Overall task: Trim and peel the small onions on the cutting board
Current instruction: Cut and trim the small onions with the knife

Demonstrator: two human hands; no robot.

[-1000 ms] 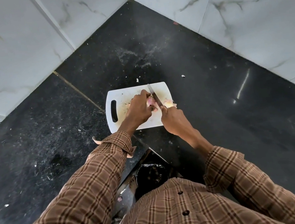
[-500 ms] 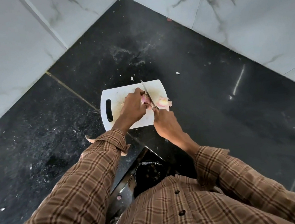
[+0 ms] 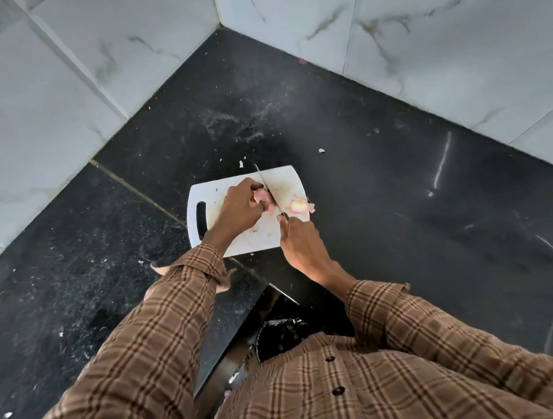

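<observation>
White plastic cutting board [image 3: 228, 194] lies on the black stone bench [image 3: 387, 196], close to its near edge, slot handle to the left. On it the left hand [image 3: 239, 210] curls its fingers round a small pink onion [image 3: 264, 197], pinning it down. The right hand [image 3: 301, 241] grips the knife [image 3: 267, 189], whose blade lies against that onion's right side. A peeled onion [image 3: 298, 205] sits at the board's right edge.
</observation>
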